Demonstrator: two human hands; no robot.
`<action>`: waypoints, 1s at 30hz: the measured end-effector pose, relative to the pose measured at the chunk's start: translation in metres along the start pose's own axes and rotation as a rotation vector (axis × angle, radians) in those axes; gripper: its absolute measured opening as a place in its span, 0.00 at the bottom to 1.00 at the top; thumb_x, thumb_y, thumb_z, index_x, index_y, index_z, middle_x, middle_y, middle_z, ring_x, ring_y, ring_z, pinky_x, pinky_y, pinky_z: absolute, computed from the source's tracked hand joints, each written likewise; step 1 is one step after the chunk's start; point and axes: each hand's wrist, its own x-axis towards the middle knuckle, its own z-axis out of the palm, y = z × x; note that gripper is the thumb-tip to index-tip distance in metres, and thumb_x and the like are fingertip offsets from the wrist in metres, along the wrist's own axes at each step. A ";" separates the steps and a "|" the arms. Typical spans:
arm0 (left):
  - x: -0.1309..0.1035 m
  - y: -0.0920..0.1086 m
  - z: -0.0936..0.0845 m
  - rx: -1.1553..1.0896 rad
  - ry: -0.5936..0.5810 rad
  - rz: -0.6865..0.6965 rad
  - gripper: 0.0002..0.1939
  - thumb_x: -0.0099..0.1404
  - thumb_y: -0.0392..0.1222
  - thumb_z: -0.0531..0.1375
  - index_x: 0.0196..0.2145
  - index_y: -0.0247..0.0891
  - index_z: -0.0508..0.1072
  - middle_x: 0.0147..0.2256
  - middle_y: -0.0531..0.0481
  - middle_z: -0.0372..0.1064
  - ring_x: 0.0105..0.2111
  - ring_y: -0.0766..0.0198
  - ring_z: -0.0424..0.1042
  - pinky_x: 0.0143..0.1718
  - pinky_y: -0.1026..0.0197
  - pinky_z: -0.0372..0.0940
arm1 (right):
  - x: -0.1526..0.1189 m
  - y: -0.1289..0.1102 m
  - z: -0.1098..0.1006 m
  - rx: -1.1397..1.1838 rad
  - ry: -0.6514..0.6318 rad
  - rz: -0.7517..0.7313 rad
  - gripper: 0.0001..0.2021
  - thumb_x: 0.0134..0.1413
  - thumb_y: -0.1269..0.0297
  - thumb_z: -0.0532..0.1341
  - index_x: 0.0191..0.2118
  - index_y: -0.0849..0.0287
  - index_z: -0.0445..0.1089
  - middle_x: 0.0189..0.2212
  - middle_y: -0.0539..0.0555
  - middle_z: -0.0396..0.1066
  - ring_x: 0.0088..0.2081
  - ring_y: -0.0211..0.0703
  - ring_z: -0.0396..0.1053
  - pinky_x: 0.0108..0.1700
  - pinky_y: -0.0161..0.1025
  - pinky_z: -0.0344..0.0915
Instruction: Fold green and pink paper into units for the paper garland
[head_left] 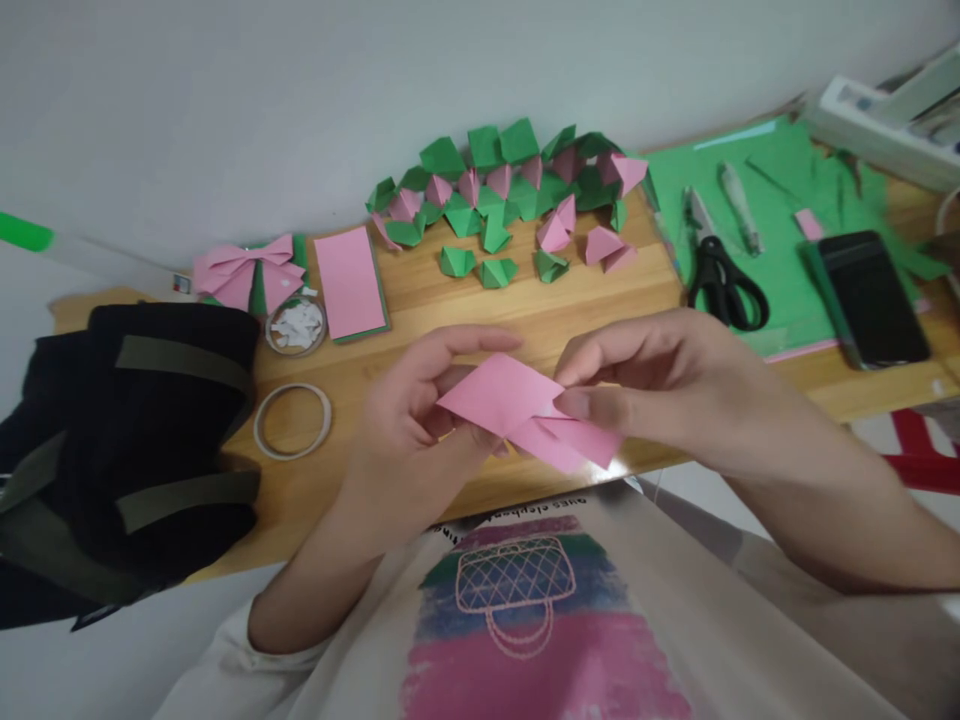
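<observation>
A folded sheet of pink paper (pixel 498 393) is held between my two hands, above the front edge of the wooden table (pixel 420 290). My left hand (pixel 431 410) grips its left corner, thumb below and fingers behind. On the other side, my right hand (pixel 645 385) pinches the right part between thumb and index finger, where loose flaps hang down to the right. Beyond my hands lie small folded green pieces (pixel 497 272) and pink pieces (pixel 609 248). Behind them stands a chain of folded green and pink units (pixel 495 185).
To the left are a black bag (pixel 172 400), a tape ring (pixel 292 421), a dish of white scraps (pixel 297 324), a pink bow (pixel 251 272) and stacked pink paper (pixel 349 283). Black-handled scissors (pixel 724 275), a cutter (pixel 740 208) and a phone (pixel 872 297) lie right on a green mat (pixel 780 200).
</observation>
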 end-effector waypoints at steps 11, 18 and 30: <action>-0.003 0.003 0.003 0.033 0.011 -0.014 0.15 0.61 0.33 0.63 0.44 0.46 0.75 0.29 0.55 0.78 0.25 0.64 0.77 0.22 0.67 0.72 | -0.005 0.003 0.002 0.013 0.012 -0.058 0.08 0.44 0.79 0.68 0.25 0.58 0.77 0.21 0.42 0.75 0.24 0.24 0.70 0.27 0.19 0.65; -0.001 0.001 0.001 0.029 -0.011 -0.010 0.15 0.60 0.33 0.64 0.44 0.49 0.75 0.29 0.55 0.77 0.24 0.64 0.77 0.21 0.66 0.71 | -0.004 0.002 0.001 0.019 -0.016 -0.035 0.08 0.41 0.79 0.71 0.25 0.58 0.79 0.21 0.42 0.75 0.22 0.24 0.69 0.25 0.18 0.64; -0.002 0.003 0.004 0.038 0.039 -0.089 0.13 0.62 0.35 0.64 0.44 0.48 0.74 0.29 0.55 0.77 0.24 0.65 0.76 0.23 0.66 0.72 | -0.005 0.001 -0.001 -0.022 0.012 -0.019 0.07 0.43 0.76 0.69 0.27 0.54 0.80 0.22 0.43 0.77 0.23 0.30 0.71 0.25 0.25 0.67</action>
